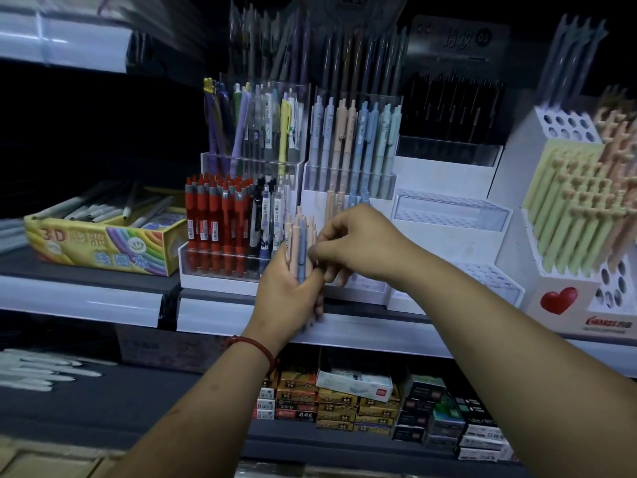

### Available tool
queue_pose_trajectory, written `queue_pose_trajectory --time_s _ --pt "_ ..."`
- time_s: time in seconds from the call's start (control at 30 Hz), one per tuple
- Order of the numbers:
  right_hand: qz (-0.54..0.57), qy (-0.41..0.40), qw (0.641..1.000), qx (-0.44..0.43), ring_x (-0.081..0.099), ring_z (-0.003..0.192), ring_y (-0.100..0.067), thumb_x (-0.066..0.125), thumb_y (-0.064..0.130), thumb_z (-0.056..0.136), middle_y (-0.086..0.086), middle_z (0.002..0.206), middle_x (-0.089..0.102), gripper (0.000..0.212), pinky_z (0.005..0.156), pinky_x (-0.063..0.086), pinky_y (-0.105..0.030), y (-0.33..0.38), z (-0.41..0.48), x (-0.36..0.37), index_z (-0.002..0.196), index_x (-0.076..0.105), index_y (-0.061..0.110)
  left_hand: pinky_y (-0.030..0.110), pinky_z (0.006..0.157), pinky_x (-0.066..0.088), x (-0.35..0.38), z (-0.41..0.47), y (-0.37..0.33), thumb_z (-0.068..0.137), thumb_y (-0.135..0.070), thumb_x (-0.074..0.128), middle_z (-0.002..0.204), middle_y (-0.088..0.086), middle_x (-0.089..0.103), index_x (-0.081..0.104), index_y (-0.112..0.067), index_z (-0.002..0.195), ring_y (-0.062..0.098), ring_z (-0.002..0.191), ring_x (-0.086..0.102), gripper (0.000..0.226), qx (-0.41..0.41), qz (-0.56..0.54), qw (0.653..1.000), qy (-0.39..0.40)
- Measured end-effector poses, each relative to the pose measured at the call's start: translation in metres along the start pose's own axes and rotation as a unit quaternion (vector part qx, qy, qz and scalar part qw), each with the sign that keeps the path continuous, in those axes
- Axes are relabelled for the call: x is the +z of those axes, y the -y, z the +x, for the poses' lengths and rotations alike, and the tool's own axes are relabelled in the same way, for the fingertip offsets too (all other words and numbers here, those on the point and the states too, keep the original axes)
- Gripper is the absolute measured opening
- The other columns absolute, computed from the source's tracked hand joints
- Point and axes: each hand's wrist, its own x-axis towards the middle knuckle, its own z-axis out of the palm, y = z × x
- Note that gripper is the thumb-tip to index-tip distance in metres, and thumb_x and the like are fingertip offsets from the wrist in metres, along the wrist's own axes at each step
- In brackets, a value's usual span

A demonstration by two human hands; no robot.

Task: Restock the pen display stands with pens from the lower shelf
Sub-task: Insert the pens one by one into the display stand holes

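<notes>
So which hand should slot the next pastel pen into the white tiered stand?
Right hand: it pinches at the bundle of pastel peach and blue pens directly before the white tiered stand; the left hand grips the bundle.

pens in my left hand (291, 288): the bundle (300, 248) I see is pale peach with one dusty blue
bracelet (255, 347) on my left wrist: red
pens left of my left hand (215, 224): red with grey tops
box further left (103, 244): yellow, rainbow stripes
stand above my right hand (358, 241): pastel blue, peach and mint pens (355, 132)
heart (558, 300) right of my right hand: red on white
</notes>
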Motion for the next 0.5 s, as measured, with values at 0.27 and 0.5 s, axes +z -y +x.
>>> queue_pose_trajectory --time_s 0.27,0.5 --pt "0.108 -0.160 0.981 -0.026 0.069 0.050 -0.028 0.069 0.001 0.087 -0.019 0.061 0.068 0.014 0.048 0.054 -0.031 0.014 0.007 -0.010 0.079 0.066 -0.011 0.038 0.044 0.051 -0.001 -0.001 0.001 0.097 -0.028 0.072 0.054 0.007 0.056 0.054 -0.019 0.104 0.026 0.044 0.054 0.022 -0.001 -0.022 1.000 0.005" --pt "0.106 -0.331 0.934 -0.079 0.066 0.043 -0.020 0.065 0.003 0.090 -0.014 0.056 0.061 0.020 0.043 0.052 -0.028 0.032 0.025 -0.044 0.075 0.062 -0.009 0.043 0.053 0.049 -0.001 0.002 0.006 0.103 -0.026 0.063 0.060 0.000 0.055 0.050 -0.004 0.107 0.024 0.050 0.050 0.026 -0.002 -0.059 0.998 0.024"
